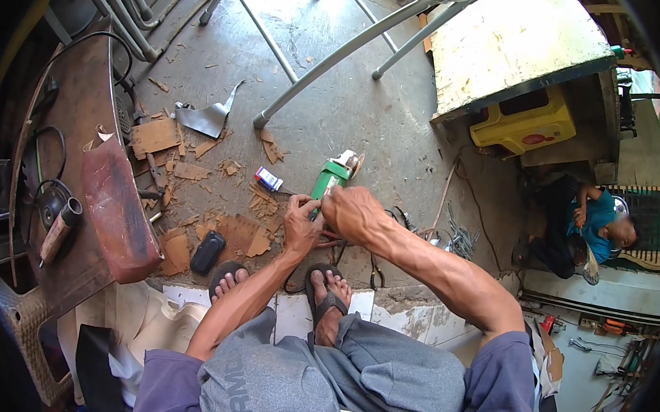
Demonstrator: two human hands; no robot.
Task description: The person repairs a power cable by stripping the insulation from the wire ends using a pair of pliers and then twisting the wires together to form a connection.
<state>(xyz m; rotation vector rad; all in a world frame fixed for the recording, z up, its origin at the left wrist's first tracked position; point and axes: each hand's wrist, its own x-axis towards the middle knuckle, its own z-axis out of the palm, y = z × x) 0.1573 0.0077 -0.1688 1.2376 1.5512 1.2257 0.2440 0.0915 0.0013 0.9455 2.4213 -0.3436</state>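
A green angle grinder (325, 181) with a silver head and a thin disc (357, 165) at its far end is low in front of my feet. My left hand (300, 223) is closed at its near left side, with thumb and fingertips against the green body. From the right my right hand (355, 211) is closed over the near part of the body, its fingers bent and partly hidden. Just left of the grinder a small blue, white and red box (268, 179) lies on the floor. Dark cables (375, 269) run beneath my right wrist.
Brown broken sheet pieces (187, 171), a grey metal scrap (204, 119) and a black case (207, 252) lie at left. A metal-legged chair frame (341, 54) stands ahead. At right are a yellow case (531, 120) under a table (516, 54), wire bits (461, 240) and a seated person (593, 217).
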